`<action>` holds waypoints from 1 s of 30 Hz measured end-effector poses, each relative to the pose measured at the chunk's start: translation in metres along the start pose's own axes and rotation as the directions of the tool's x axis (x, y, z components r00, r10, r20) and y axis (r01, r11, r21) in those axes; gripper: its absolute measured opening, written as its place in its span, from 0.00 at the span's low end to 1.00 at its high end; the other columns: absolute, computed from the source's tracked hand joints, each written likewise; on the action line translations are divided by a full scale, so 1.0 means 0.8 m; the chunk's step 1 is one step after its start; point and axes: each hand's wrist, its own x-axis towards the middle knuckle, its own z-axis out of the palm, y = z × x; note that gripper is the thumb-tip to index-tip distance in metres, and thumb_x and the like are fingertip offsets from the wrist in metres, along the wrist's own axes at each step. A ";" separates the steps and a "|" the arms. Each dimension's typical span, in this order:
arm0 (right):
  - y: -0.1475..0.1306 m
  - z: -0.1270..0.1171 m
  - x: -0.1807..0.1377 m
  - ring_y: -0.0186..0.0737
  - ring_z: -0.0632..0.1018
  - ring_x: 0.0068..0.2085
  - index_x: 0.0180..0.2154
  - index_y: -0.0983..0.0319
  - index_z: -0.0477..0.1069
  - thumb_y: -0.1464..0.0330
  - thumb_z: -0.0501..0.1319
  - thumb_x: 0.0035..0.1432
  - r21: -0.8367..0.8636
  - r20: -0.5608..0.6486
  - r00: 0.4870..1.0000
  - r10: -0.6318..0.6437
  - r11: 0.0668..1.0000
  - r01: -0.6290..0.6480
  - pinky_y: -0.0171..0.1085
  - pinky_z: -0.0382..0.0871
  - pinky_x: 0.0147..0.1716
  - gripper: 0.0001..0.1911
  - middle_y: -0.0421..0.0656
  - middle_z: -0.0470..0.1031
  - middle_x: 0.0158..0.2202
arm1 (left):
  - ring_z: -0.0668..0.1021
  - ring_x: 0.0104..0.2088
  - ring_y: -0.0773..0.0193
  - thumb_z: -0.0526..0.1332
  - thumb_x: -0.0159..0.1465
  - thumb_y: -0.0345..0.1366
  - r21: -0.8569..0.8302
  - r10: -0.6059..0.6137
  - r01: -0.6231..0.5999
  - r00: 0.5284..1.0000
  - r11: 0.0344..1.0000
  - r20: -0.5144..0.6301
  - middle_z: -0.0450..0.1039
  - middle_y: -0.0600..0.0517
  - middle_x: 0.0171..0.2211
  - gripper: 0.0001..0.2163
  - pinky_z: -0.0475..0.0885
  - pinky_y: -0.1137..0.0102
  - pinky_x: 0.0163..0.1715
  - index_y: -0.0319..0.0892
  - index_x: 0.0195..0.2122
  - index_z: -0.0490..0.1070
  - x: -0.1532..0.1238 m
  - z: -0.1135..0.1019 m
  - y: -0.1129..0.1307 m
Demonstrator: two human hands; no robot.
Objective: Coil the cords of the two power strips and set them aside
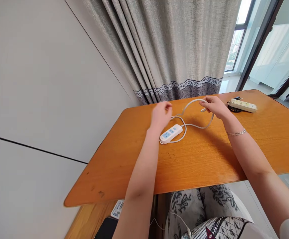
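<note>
Head view: seems midway, with part of the white cord (196, 100) pinched in the right hand (211, 105) at 2 o'clock from the power strip (173, 132), the rest in loose, untied loops. At 11 o'clock, shows the left hand (160, 115) blurred; cannot tell if gripping. As for the strip: lies flat on the wooden table (124, 146), white with blue socket panels (166, 134).

Rectangular orange-brown wooden desk (119, 152) with rounded corners; near its far right edge lies a long cream power strip (243, 105), black cord (235, 109) bunched beside it. Behind the desk hangs a grey woven curtain (184, 46) with a patterned lower band; smooth pale wall panel (47, 83) at left, dark-framed glass door (271, 59) at right. Below the near edge, a black flat object (107, 228), partly hidden.
</note>
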 end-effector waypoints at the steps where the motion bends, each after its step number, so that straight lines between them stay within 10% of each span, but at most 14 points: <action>1: -0.002 0.000 -0.001 0.28 0.64 0.22 0.32 0.62 0.70 0.68 0.68 0.58 0.133 0.009 1.000 0.017 0.991 -0.018 0.29 0.60 0.23 0.07 0.33 0.62 0.21 | 0.79 0.43 0.54 0.62 0.63 0.29 -0.042 0.018 -0.011 0.983 0.999 0.182 0.78 0.46 0.39 0.04 0.72 0.60 0.51 0.45 0.38 0.72 -0.006 0.015 0.007; 3: -0.007 -0.002 -0.001 0.26 0.63 0.21 0.33 0.61 0.69 0.71 0.69 0.55 0.361 0.032 0.998 0.058 0.930 -0.066 0.27 0.59 0.20 0.09 0.31 0.61 0.22 | 0.81 0.44 0.52 0.65 0.61 0.32 -0.141 0.050 0.010 0.908 0.990 0.415 0.80 0.42 0.43 0.12 0.74 0.59 0.49 0.43 0.47 0.72 -0.018 0.044 0.018; 10: -0.018 -0.015 0.005 0.24 0.68 0.20 0.35 0.62 0.68 0.79 0.54 0.67 0.839 0.121 0.958 0.258 0.489 -0.238 0.20 0.69 0.20 0.10 0.34 0.63 0.22 | 0.77 0.58 0.48 0.69 0.60 0.40 -0.392 0.104 0.132 0.845 0.910 0.525 0.48 0.33 0.74 0.45 0.71 0.53 0.56 0.48 0.73 0.45 -0.041 0.082 0.030; 15: -0.009 -0.027 0.014 0.26 0.74 0.23 0.37 0.61 0.68 0.80 0.50 0.68 0.909 0.103 0.935 0.339 0.349 -0.227 0.20 0.74 0.23 0.13 0.37 0.70 0.23 | 0.79 0.41 0.59 0.62 0.66 0.46 -0.315 0.175 0.110 0.642 0.943 0.747 0.78 0.43 0.44 0.21 0.72 0.63 0.45 0.39 0.54 0.73 -0.038 0.053 0.054; 23: 0.016 -0.040 0.011 0.30 0.79 0.25 0.38 0.65 0.73 0.80 0.63 0.62 0.537 0.210 0.942 0.262 0.774 -0.335 0.23 0.68 0.18 0.06 0.40 0.78 0.26 | 0.54 0.18 0.73 0.63 0.63 0.46 -0.638 0.033 0.231 0.927 0.734 0.374 0.47 0.62 0.18 0.13 0.59 0.74 0.22 0.40 0.32 0.75 -0.033 -0.031 0.089; 30: 0.031 -0.027 0.030 0.21 0.68 0.17 0.31 0.65 0.68 0.79 0.58 0.66 0.765 -0.011 0.935 0.353 0.605 -0.220 0.20 0.59 0.16 0.10 0.36 0.73 0.21 | 0.47 0.15 0.74 0.59 0.68 0.38 -0.822 -0.117 0.116 0.991 0.558 0.060 0.39 0.63 0.15 0.13 0.59 0.76 0.17 0.41 0.26 0.73 -0.055 -0.072 0.134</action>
